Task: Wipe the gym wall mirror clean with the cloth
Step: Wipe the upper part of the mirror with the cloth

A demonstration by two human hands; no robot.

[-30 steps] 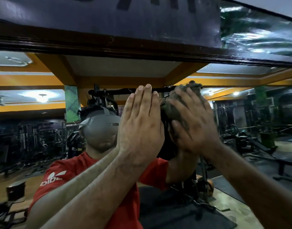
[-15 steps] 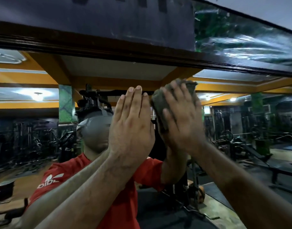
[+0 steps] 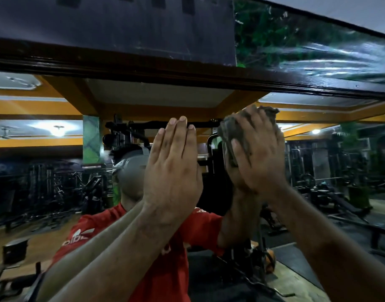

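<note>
- The cloth (image 3: 230, 136), a grey-brown crumpled wad, is pressed against the mirror (image 3: 56, 182) high up, just under the dark wooden frame (image 3: 143, 68) that runs along the mirror's top edge.
- The right hand (image 3: 259, 153) lies over the cloth with fingers spread and bent a little over the wad, pushing it onto the glass; cloth shows past the fingertips at the top and beside the thumb on the left. Whether the fingers truly clutch it or only press it is hard to tell, since the hand is slightly blurred.
- The left hand (image 3: 173, 168) is flat on the mirror just beside the cloth, fingers straight and close together, pointing up, holding nothing.
- Both forearms rise from the bottom of the view, and their reflections meet the hands at the glass.
- In the mirror stands the reflected person in a red shirt (image 3: 165, 258), the head partly behind the left hand.
- Further out the reflection shows dark gym machines (image 3: 45, 192), orange ceiling beams (image 3: 34, 107), a lit ceiling lamp (image 3: 57, 130) and a green pillar (image 3: 91, 138).
- Above the frame is a dark wall panel (image 3: 121, 22), with a glossy green picture (image 3: 307, 46) to its right.
</note>
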